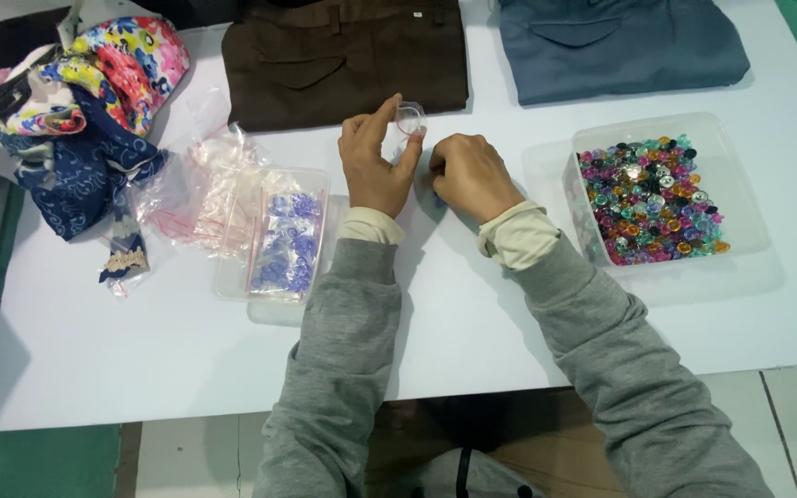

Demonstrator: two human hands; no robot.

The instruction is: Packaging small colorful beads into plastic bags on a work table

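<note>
My left hand (pixel 375 157) holds up a small clear plastic bag (pixel 410 118) between thumb and fingers, just in front of the brown garment. My right hand (pixel 469 175) rests curled on the white table (pixel 472 323) right beside it, fingers closed near the bag's lower edge; whether it pinches something small is hidden. A clear tub (pixel 740 221) full of several mixed-colour buttons stands to the right of my right hand. To the left lies a clear tray (pixel 232 286) with a zip bag of blue buttons (pixel 288 242) on it.
Folded brown trousers (pixel 348 60) and folded blue trousers (pixel 615 41) lie along the far edge. A heap of floral and dark blue fabric (pixel 76 111) sits at the far left, with loose empty zip bags (pixel 200 189) next to it.
</note>
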